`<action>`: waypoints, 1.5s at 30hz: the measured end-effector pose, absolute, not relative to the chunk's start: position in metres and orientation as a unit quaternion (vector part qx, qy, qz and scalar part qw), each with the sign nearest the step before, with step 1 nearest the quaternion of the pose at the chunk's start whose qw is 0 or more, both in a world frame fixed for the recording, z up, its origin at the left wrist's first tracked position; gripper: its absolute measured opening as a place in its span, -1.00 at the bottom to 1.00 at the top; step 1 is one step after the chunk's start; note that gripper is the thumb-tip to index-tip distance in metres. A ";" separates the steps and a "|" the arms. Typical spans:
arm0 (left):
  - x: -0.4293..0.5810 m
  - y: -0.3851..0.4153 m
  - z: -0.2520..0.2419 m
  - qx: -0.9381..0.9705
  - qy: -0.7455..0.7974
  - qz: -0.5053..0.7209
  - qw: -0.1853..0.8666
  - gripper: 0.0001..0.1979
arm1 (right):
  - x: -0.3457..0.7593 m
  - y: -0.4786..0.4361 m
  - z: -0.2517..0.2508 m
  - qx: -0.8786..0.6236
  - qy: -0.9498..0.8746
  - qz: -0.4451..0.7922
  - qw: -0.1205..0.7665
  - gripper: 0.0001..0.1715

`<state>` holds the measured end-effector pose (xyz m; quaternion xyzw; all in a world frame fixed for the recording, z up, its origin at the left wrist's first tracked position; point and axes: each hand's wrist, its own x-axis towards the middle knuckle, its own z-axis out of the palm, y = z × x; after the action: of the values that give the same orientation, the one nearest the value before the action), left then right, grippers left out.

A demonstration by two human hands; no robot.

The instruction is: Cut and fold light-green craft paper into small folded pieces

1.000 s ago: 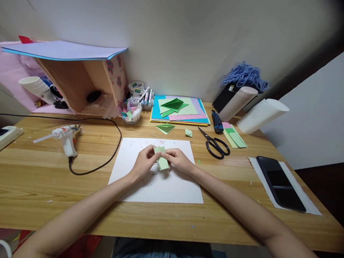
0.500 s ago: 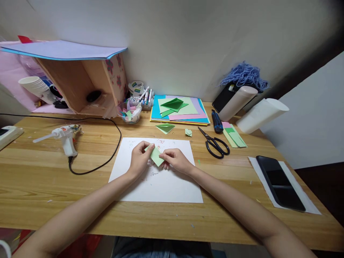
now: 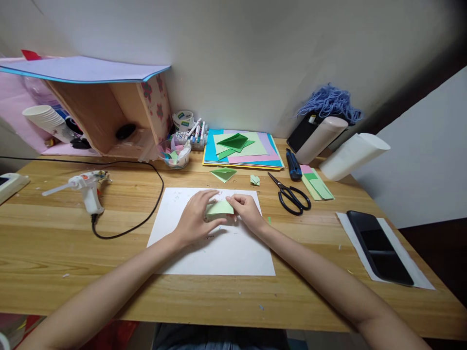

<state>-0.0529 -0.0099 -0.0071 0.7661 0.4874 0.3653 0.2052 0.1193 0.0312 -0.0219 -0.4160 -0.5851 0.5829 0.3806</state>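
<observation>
A light green paper piece (image 3: 220, 208) is held just over the white sheet (image 3: 233, 253). My right hand (image 3: 245, 210) pinches its right edge between thumb and fingers. My left hand (image 3: 199, 216) is at its left side, thumb and fingers spread apart around the paper without gripping it. Behind the sheet lie a folded green paper (image 3: 224, 174) and a small folded green piece (image 3: 255, 180). Black-handled scissors (image 3: 291, 194) rest to the right of these.
A glue gun (image 3: 89, 192) with a black cord is on the left, below an open box (image 3: 155, 104). Stacked coloured papers (image 3: 270, 155), a blue cutter (image 3: 294, 165) and a paper roll (image 3: 353, 155) stand or lie behind. A phone (image 3: 379, 248) is at the right.
The green paper has turned so its long side runs more level, and it has shifted slightly right. My left hand has let go and spread its fingers; my right hand has moved slightly up and right.
</observation>
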 end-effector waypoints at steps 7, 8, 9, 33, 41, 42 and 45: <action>-0.054 -0.011 -0.015 0.782 0.489 0.345 0.175 -0.73 | 0.118 0.034 -0.025 -0.390 -0.542 0.649 0.365 -0.48; -0.054 -0.011 -0.015 0.760 0.511 0.350 0.196 -0.74 | 0.117 0.034 -0.025 -0.388 -0.528 0.655 0.376 -0.48; -0.053 -0.012 -0.013 0.734 0.533 0.355 0.226 -0.72 | 0.116 0.034 -0.025 -0.386 -0.517 0.657 0.390 -0.49; -0.045 -0.014 -0.008 0.602 0.565 0.369 0.426 -0.66 | 0.115 0.026 -0.023 -0.407 -0.627 0.544 0.381 -0.68; -0.045 -0.013 -0.010 0.607 0.570 0.361 0.420 -0.65 | 0.116 0.026 -0.029 -0.394 -0.671 0.523 0.348 -0.74; -0.045 -0.013 -0.010 0.612 0.576 0.355 0.410 -0.65 | 0.117 0.027 -0.030 -0.398 -0.667 0.529 0.343 -0.74; -0.048 -0.012 -0.008 0.631 0.595 0.330 0.372 -0.63 | 0.117 0.028 -0.032 -0.414 -0.666 0.525 0.330 -0.77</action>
<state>-0.0477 -0.0123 -0.0081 0.6312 0.5951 0.3297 0.3723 0.1175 0.0275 -0.0320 -0.4136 -0.6664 0.5251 0.3302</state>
